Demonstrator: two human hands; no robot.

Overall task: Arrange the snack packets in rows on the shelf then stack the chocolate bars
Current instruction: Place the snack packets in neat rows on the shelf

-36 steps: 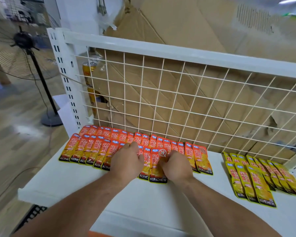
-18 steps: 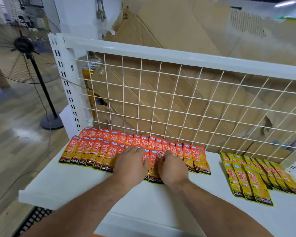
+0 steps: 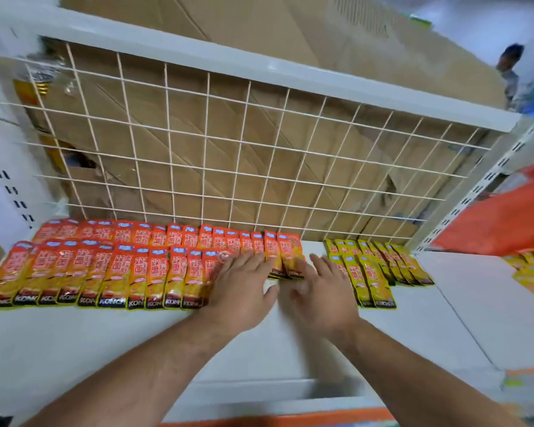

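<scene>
Packets, orange (image 3: 114, 272): two overlapping rows on shelf (image 3: 74, 349), left edge to middle. My left hand (image 3: 241, 285) lies flat, fingers straight, on the front row's right end. My right hand (image 3: 324, 291) is open and spread over the bare strip; contact unclear. Yellow packets (image 3: 370, 272) sit just right. I should press lightly, squaring bottom edges without lifting overlaps. Front has bare room; grid (image 3: 228, 149) blocks the back.

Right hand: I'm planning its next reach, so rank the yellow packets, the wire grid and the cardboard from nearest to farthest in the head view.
1. Yellow packets, just right of the right hand on the shelf.
2. Wire grid, upright at the shelf's back.
3. Cardboard, behind the grid.
</scene>
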